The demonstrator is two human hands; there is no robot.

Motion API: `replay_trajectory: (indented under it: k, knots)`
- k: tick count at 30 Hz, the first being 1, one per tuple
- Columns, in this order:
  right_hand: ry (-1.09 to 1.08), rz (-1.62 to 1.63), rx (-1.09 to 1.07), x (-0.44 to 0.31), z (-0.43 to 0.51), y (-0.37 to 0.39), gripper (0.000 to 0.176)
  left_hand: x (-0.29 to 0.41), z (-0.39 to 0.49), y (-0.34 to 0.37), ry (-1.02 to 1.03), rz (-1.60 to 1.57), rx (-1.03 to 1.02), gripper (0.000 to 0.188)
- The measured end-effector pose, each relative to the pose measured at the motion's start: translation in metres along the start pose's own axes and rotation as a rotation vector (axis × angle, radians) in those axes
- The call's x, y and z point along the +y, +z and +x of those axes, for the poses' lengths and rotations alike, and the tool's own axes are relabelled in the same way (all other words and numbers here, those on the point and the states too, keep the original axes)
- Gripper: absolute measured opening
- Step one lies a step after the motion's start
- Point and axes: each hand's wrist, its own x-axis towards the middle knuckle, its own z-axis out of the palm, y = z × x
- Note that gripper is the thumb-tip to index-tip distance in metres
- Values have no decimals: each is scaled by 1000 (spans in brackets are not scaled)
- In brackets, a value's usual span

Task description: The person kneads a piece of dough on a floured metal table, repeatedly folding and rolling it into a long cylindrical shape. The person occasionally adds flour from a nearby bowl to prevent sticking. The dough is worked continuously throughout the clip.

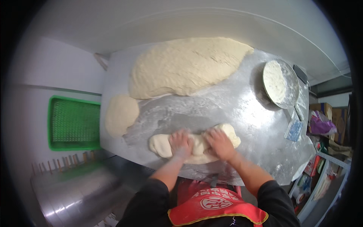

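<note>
Both palms press down on a long roll of dough (pixel 198 144) near the front edge of the metal worktop (pixel 198 109). My left hand (pixel 181 142) lies on its left part, fingers spread and slightly blurred. On the right part rests my right hand (pixel 219 144), its fingers bent over the dough, beside a rounded lump at that end. Farther back lies a large slab of dough (pixel 187 68). A smaller oval piece of dough (pixel 122 115) sits at the worktop's left side.
A round metal pan with flour (pixel 276 82) stands at the back right, near a dark flat object (pixel 300 74) and a blue-and-white packet (pixel 294 129). Left of the worktop is a green plastic basket (pixel 75 123); rolling pins (pixel 85 157) stand below it. A shelf (pixel 326 190) holds goods at right.
</note>
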Motion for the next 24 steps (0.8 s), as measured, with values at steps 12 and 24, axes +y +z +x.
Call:
replay_trajectory:
  k: [12, 24]
  knots:
    - [14, 2, -129, -34, -38, -12, 27, 15, 62, -13, 243, -377, -328, 43]
    - [592, -63, -16, 59, -33, -28, 30, 100, 140, -3, 80, -163, -421, 40]
